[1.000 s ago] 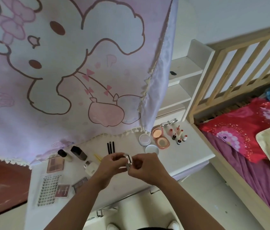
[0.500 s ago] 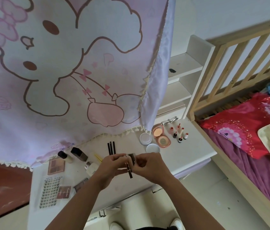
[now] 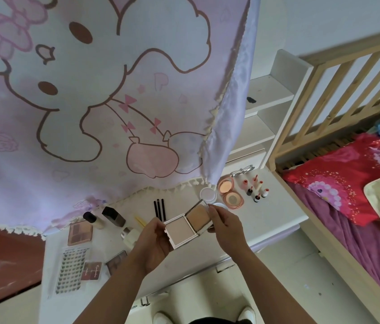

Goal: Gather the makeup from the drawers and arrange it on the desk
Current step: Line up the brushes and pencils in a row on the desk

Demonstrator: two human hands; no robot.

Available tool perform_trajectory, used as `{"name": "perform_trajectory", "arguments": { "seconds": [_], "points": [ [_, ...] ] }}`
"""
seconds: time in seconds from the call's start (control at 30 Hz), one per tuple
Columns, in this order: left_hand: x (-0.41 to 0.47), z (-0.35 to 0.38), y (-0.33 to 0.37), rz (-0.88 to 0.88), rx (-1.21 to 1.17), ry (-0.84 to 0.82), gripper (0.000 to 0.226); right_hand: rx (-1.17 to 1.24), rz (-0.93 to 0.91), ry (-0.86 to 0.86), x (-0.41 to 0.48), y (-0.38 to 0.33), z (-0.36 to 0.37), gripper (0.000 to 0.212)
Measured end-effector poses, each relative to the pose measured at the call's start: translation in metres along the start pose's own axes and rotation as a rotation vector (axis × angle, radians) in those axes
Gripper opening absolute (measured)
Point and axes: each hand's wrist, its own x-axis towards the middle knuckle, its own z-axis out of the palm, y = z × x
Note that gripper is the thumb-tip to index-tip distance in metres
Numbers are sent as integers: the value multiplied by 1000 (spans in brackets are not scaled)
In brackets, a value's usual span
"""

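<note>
So the square compact (image 3: 187, 226) is flipped wide open over the desk (image 3: 266, 220). The left hand (image 3: 155, 244) grips the pale pink half and the right hand (image 3: 227, 226) pinches the tan powder half. Just past the hands lie three black brushes (image 3: 159, 208), a white round jar (image 3: 208, 194) and an open peach compact (image 3: 229, 192), with little red-capped bottles (image 3: 256, 188) further right. Left of the left hand there's a brown palette (image 3: 79, 231), two dark-capped bottles (image 3: 113, 216) and a lash sheet (image 3: 71, 270).
</note>
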Motion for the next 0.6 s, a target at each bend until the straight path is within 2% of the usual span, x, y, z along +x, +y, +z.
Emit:
{"name": "perform_trajectory", "arguments": {
  "seconds": [0.13, 0.3, 0.5, 0.6],
  "points": [
    [5, -3, -1, -17, -57, -62, 54, 2, 73, 0, 7, 5, 1, 23],
    [4, -4, 7, 18, 226, -12, 27, -20, 139, -23, 19, -2, 8, 31],
    [7, -21, 15, 8, 161, -25, 26, 332, 378, -9, 30, -9, 29, 24],
    [15, -28, 14, 14, 150, -33, 28, 349, 452, 50, 24, -7, 40, 20]
  ]
}}
